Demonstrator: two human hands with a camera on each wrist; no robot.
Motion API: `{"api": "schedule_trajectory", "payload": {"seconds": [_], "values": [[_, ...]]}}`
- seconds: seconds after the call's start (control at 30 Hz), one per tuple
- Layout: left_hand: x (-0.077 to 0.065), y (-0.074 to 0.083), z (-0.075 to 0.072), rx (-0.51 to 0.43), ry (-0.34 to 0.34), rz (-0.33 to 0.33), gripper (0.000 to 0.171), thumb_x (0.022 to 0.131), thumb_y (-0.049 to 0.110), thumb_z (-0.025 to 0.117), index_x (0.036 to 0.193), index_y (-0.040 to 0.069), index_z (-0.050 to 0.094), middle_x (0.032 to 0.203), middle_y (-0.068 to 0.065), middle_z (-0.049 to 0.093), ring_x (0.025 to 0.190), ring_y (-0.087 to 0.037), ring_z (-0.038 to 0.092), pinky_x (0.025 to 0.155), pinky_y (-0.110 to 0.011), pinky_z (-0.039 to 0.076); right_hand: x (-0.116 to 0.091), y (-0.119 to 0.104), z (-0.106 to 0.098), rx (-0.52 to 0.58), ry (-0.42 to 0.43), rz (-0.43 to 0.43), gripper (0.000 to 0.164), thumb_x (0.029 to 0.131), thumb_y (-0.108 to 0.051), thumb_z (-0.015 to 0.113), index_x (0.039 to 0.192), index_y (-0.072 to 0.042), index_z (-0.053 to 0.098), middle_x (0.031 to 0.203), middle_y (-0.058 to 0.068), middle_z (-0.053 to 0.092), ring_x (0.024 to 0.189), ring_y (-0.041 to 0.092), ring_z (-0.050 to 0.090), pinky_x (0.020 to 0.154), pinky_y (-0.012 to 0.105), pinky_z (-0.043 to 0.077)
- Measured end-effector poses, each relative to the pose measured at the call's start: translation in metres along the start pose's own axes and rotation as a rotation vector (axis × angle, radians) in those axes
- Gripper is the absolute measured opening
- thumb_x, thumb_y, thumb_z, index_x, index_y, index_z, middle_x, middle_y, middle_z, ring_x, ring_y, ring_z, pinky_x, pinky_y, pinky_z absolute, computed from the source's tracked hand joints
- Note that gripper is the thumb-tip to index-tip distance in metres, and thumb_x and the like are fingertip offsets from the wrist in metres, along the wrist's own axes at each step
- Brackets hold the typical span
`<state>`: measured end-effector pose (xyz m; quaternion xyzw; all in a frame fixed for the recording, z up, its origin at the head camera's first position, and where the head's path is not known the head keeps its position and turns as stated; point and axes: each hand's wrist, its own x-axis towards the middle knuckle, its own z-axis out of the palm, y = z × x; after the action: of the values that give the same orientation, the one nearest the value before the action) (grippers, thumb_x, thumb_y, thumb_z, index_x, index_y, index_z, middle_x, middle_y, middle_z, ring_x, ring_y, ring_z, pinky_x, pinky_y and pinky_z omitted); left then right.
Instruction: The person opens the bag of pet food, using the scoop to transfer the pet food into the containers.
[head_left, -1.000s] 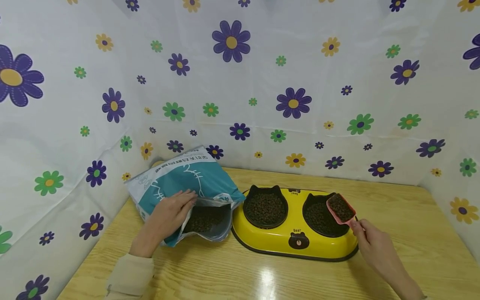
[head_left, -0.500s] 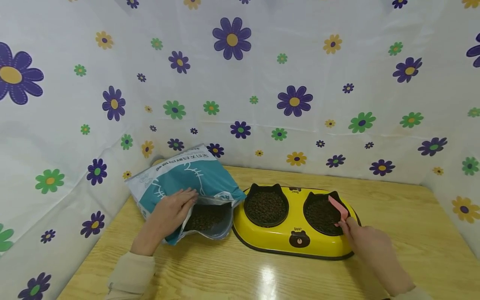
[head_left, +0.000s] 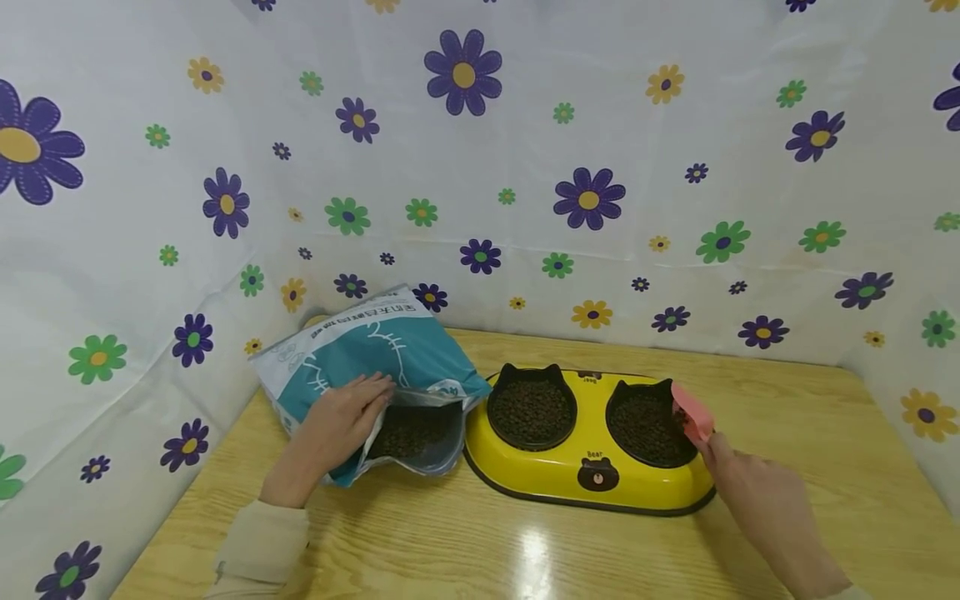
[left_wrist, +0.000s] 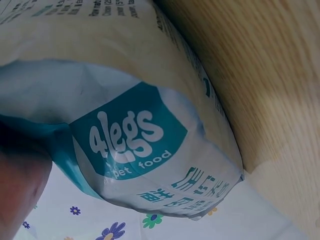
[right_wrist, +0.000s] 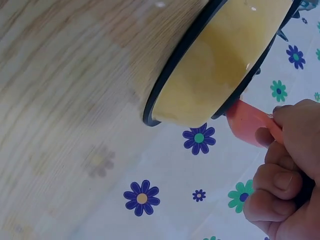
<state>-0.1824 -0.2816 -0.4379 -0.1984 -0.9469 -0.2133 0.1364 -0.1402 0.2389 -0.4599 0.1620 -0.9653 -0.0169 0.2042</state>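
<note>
My left hand holds the rim of a teal-and-white pet food bag, its fingers lying over the upper side; the thumb is hidden. The bag lies tilted with its mouth facing me and brown kibble inside. In my right hand, curled fingers grip the handle of a pink scoop. The scoop is tipped on its side at the right rim of the right black bowl, with some kibble in it. In the right wrist view, the scoop shows beside the yellow stand.
The yellow double-bowl stand also holds a left black bowl with kibble, close to the bag. It rests on a wood-grain table. A flower-patterned cloth surrounds the table at the back and sides.
The scoop, level and full of kibble over the right bowl before, turned over into that bowl and then drew back to its right rim. My left hand and the bag have stayed put.
</note>
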Motion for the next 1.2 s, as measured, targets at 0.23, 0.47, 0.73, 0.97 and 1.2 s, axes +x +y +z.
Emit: {"api": "schedule_trajectory", "payload": {"seconds": [0.23, 0.47, 0.73, 0.97, 1.2], "values": [[-0.001, 0.000, -0.002, 0.005, -0.018, -0.012, 0.032, 0.106, 0.015, 0.056, 0.133, 0.003, 0.069, 0.137, -0.018, 0.066, 0.132, -0.041, 0.060, 0.111, -0.055, 0.049, -0.003, 0.007, 0.003, 0.028, 0.116, -0.021, 0.064, 0.108, -0.050, 0.004, 0.083, -0.009, 0.045, 0.053, -0.007, 0.024, 0.045, 0.009, 0.021, 0.043, 0.021, 0.014], [-0.002, 0.000, -0.001, 0.004, -0.022, -0.018, 0.031, 0.106, 0.014, 0.056, 0.132, 0.003, 0.069, 0.138, -0.018, 0.066, 0.132, -0.040, 0.060, 0.112, -0.054, 0.049, -0.003, 0.008, 0.002, 0.138, 0.144, 0.105, 0.055, 0.113, -0.042, 0.021, 0.081, -0.005, 0.047, 0.052, -0.005, 0.025, 0.042, 0.009, 0.020, 0.042, 0.022, 0.014], [0.000, 0.001, -0.001, 0.005, -0.009, -0.008, 0.031, 0.106, 0.014, 0.057, 0.131, 0.002, 0.070, 0.136, -0.019, 0.067, 0.132, -0.039, 0.061, 0.111, -0.053, 0.049, 0.008, -0.010, -0.011, 0.674, -0.133, 0.393, 0.046, 0.113, -0.030, 0.035, 0.095, 0.002, 0.063, 0.063, 0.001, 0.044, 0.052, 0.008, 0.035, 0.047, 0.023, 0.032], [0.001, 0.001, 0.000, 0.006, -0.007, -0.007, 0.031, 0.106, 0.014, 0.057, 0.131, 0.003, 0.070, 0.137, -0.018, 0.067, 0.131, -0.039, 0.061, 0.111, -0.054, 0.049, 0.023, -0.041, -0.022, 0.890, -0.338, 0.475, 0.050, 0.112, -0.042, 0.036, 0.097, -0.002, 0.063, 0.062, 0.000, 0.041, 0.053, 0.011, 0.036, 0.051, 0.024, 0.032], [-0.001, 0.001, 0.000, 0.007, -0.009, -0.015, 0.031, 0.106, 0.014, 0.057, 0.131, 0.003, 0.070, 0.137, -0.018, 0.067, 0.132, -0.039, 0.060, 0.111, -0.053, 0.049, 0.035, -0.083, -0.021, 1.046, -0.393, 0.416, 0.045, 0.110, -0.040, 0.044, 0.093, -0.004, 0.064, 0.059, -0.001, 0.041, 0.050, 0.008, 0.032, 0.049, 0.021, 0.030]]}}
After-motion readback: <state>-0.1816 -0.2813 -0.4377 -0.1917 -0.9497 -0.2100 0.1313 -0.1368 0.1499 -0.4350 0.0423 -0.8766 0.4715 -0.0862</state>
